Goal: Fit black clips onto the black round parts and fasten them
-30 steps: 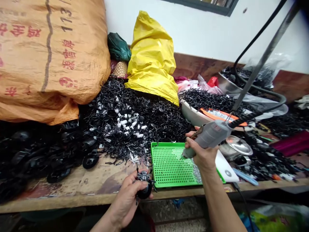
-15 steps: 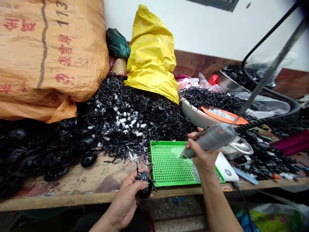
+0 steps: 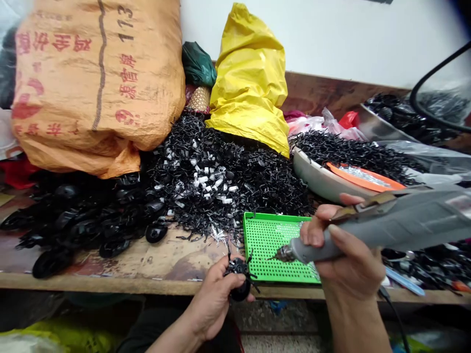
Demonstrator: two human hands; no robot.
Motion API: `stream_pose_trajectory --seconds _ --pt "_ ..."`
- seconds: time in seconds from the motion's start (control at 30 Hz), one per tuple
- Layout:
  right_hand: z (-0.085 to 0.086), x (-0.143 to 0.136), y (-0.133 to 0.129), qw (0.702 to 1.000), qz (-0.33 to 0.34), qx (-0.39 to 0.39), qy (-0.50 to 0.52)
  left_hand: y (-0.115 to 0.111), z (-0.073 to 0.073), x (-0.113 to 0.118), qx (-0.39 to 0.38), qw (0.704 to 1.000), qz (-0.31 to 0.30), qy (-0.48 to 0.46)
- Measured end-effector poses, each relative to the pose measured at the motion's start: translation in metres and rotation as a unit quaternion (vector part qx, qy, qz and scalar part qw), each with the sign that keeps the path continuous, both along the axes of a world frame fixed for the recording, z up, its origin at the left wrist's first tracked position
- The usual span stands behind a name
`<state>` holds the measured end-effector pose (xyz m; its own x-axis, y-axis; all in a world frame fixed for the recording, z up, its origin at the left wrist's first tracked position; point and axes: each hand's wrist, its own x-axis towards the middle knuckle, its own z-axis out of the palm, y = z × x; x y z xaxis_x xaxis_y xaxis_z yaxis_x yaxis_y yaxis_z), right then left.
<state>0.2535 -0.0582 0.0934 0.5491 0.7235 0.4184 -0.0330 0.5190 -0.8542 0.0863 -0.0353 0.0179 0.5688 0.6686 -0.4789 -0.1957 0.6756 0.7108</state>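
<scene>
A broad heap of small black parts (image 3: 265,181) filled the middle of the wooden bench (image 3: 140,264), with white pieces (image 3: 213,184) scattered over it and a few silver pins (image 3: 219,234) at its near edge; rounded black parts (image 3: 84,211) lay to the left below a bulging orange sack (image 3: 99,98), while a yellow bag (image 3: 250,83) and a dark green bag (image 3: 198,63) stood on the far side; to the right, a pale bowl (image 3: 309,176) was piled with black parts, an orange dish (image 3: 338,171) of silvery pieces resting at its near side; the right hand (image 3: 349,264) and its grey power driver (image 3: 397,220) hid the right end of the green tray (image 3: 257,274) and part of the clutter beyond. The sack bore a dark "113" and red Chinese characters, all turned sideways; a label on the driver was too blurred to read. The hands were apart; the left hand (image 3: 213,299) pinched a black assembly (image 3: 239,269) with thin prongs, thumb on top, at the bench's near edge just left of the tray; the right hand's fingers were wrapped around the driver, its bit pointing left above the tray, short of the assembly.
</scene>
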Motion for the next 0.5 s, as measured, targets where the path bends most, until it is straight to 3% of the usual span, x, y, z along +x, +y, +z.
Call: stream_pose_trajectory --seconds 0.23,0.5 --pt "-0.001 -0.037 0.004 0.998 0.057 0.016 0.031 0.000 0.005 0.000 0.000 1.000 0.003 0.000" --pt "-0.007 -0.041 0.002 0.998 0.067 -0.007 0.018 0.000 0.009 -0.001 0.019 1.000 -0.013 -0.009"
